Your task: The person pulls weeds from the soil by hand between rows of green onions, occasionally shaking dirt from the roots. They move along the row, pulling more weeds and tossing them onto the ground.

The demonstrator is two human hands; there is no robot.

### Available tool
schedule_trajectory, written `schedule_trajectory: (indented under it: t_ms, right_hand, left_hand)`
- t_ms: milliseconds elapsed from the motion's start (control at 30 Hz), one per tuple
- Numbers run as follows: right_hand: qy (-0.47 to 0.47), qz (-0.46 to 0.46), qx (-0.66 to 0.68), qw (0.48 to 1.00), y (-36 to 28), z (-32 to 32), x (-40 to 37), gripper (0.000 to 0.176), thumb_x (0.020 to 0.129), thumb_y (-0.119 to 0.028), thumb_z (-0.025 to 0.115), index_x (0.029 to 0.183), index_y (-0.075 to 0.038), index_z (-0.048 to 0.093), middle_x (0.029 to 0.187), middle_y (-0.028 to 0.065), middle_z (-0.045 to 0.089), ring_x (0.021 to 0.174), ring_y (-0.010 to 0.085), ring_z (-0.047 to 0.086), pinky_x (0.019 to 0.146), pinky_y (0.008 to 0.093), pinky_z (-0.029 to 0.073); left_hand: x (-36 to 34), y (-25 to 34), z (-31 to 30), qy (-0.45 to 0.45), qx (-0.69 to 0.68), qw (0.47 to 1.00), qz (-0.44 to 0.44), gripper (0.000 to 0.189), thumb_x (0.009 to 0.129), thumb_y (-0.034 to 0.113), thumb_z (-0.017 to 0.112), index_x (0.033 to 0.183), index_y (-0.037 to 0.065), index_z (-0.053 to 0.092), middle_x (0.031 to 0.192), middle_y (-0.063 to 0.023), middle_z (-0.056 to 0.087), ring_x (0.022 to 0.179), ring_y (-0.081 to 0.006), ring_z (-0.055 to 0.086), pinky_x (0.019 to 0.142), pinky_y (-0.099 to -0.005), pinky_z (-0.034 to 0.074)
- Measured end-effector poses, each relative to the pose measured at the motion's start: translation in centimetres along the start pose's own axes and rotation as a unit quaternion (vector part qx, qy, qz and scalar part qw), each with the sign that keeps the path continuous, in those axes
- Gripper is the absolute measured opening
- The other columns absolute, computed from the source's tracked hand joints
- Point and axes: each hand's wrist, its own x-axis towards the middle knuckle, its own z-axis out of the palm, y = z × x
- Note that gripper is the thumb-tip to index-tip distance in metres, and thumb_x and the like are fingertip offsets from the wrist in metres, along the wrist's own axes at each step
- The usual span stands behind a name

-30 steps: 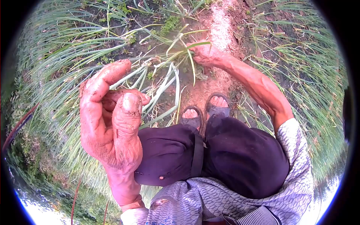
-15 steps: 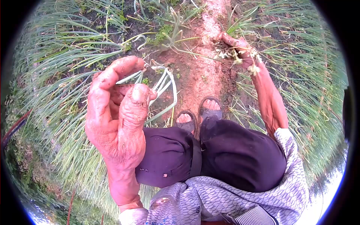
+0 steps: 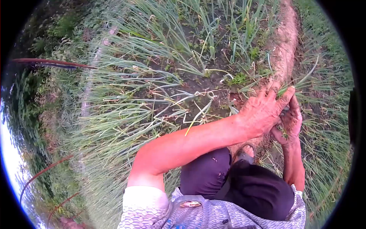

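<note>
My left hand (image 3: 263, 110) reaches across to the right, over the reddish soil ridge. Its thumb and fingers are closed on some green leaves (image 3: 284, 91) at the fingertips. Beside and partly behind it, my right hand (image 3: 291, 124) is cupped with the palm up, and bits of plant and soil (image 3: 284, 133) lie against it. The left fingers overlap the right hand, so part of what the right hand holds is hidden. Long onion-like plants (image 3: 152, 103) stand in dark soil to the left of the hands.
A bare reddish ridge (image 3: 284, 49) runs upward on the right. More green rows (image 3: 331, 95) grow beyond it. A pale strip (image 3: 91, 80) and darker bushes (image 3: 57, 95) edge the bed at left. My sandaled foot (image 3: 248, 150) is below the hands.
My left hand has moved right to meet my right hand and now pinches leaves. The view has turned toward the left, showing more of the bed and its border.
</note>
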Motion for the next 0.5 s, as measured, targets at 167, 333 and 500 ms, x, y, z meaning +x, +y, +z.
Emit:
schedule_trajectory:
  t_ms: [167, 333, 500]
  right_hand:
    - [-0.117, 0.087, -0.003, 0.989, 0.5, -1.3, -1.8, 0.064, 0.095, -0.050, 0.051, 0.142, -0.007, 0.042, 0.140, 0.0120, 0.049, 0.122, 0.0301, 0.053, 0.093, 0.0415, 0.052]
    - [-0.207, 0.010, -0.138, 0.968, -0.1, 1.3, -1.9, 0.068, 0.092, -0.036, 0.063, 0.145, -0.004, 0.034, 0.142, 0.0203, 0.044, 0.126, 0.0354, 0.049, 0.094, 0.0457, 0.053]
    - [-0.158, 0.053, -0.170, 0.971, -1.9, -2.5, -2.4, 0.060, 0.088, -0.034, 0.069, 0.131, 0.002, 0.046, 0.123, 0.0191, 0.059, 0.105, 0.0280, 0.064, 0.078, 0.0377, 0.059]
  left_hand:
    - [-1.2, -2.3, 0.0, 0.068, 0.068, 0.991, 0.094, 0.069, 0.074, 0.011, 0.066, 0.136, -0.003, 0.039, 0.120, -0.0255, 0.052, 0.093, -0.0358, 0.062, 0.070, -0.0399, 0.057]
    - [-2.5, -5.2, -10.6, 0.177, 0.324, 0.906, 0.208, 0.038, 0.079, 0.010, 0.066, 0.115, 0.003, 0.053, 0.090, -0.0099, 0.059, 0.077, -0.0210, 0.062, 0.061, -0.0280, 0.057]
    - [-7.9, -12.8, -36.8, 0.279, 0.591, 0.695, -0.299, 0.091, 0.081, 0.038, 0.076, 0.147, 0.000, 0.025, 0.146, -0.0349, 0.025, 0.136, -0.0471, 0.030, 0.110, -0.0474, 0.036]
